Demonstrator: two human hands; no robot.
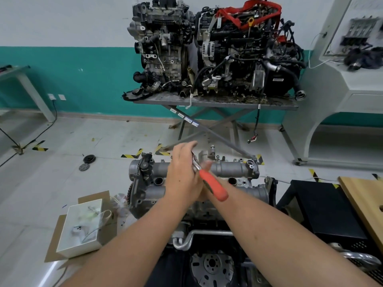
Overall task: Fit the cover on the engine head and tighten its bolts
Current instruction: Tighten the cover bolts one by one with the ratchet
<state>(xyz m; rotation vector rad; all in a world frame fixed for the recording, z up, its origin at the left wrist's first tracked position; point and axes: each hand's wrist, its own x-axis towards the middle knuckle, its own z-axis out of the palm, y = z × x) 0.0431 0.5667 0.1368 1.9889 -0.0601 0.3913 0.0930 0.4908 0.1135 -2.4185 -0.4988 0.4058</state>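
Cast-aluminium camshaft cover (232, 168), ribbed and tubular, sits on the engine head (157, 193) at centre. Left hand (182, 172) holds the ratchet's (213, 187) steel head; right hand, at three o'clock, mostly hidden, grip unclear.

**Colours on the workshop floor**

The ratchet handle (213, 186) is orange-red. The engine cover (232, 168) is dull silver-grey. At twelve o'clock the wall band (83, 79) is teal; red straps (234, 15) cross a black engine. Floor tape (132, 153) is striped yellow-black. At eight o'clock sits a white box (80, 226).
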